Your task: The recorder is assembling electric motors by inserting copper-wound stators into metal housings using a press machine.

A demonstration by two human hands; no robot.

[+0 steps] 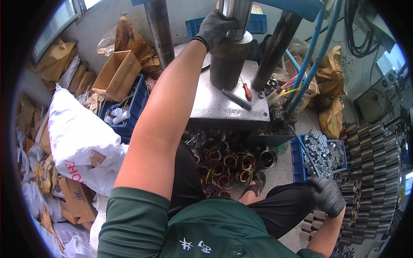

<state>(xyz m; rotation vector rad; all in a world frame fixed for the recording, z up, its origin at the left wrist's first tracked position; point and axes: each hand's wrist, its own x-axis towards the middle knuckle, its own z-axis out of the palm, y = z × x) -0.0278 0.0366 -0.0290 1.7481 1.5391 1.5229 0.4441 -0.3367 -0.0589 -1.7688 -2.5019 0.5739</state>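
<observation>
A grey steel press table [215,107] fills the middle of the view, carrying a dark, thick metal cylinder [227,64] that stands upright under a shiny steel ram [234,13]. Stacked rows of dark ring-shaped metal cores [374,172] line the floor at the right, beside a blue plastic crate of small silver round parts [322,150]. The left hand [215,26], in a dark grey glove, rests its grip closed around the top of the cylinder at the ram. The right hand [328,195], gloved alike, hangs low by the cores; whether its grip holds anything cannot be told. A red-handled screwdriver [247,91] lies on the table just beside the cylinder.
</observation>
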